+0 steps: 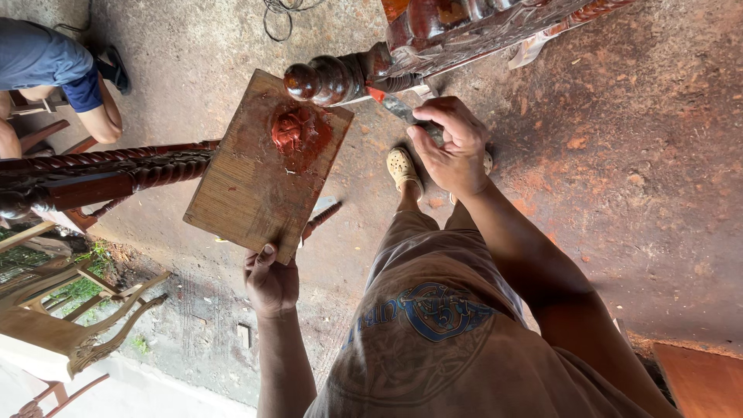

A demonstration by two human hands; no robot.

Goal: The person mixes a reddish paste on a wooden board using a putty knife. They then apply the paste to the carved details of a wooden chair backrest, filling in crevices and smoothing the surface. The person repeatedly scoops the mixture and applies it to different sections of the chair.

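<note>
**Red filler on a board, blade at the carved post**

Bare concrete floor (pixel 635 155), stained with reddish dust, fills most of the head view. Over it the person's left hand (pixel 271 282) is closed on the near corner of a wooden board (pixel 248 186), thumb on top, holding it out flat. A lump of red paste (pixel 290 130) sits near the board's far edge, ringed by a red smear. The right hand (pixel 453 147) is clenched around the handle of a putty knife (pixel 398 107), whose red-tipped blade touches the dark turned post (pixel 333 77) of a glossy carved furniture piece (pixel 480 23). The post's rounded end overlaps the board's far corner. Below the right hand, a foot in a pale perforated clog (pixel 402 169) stands on the floor. Off the board's left edge lies a twisted dark wooden rail (pixel 116 166), and beyond it another person in a blue shirt (pixel 46 58) crouches. Unfinished pale chairs (pixel 62 310) stand at the lower left.
</note>
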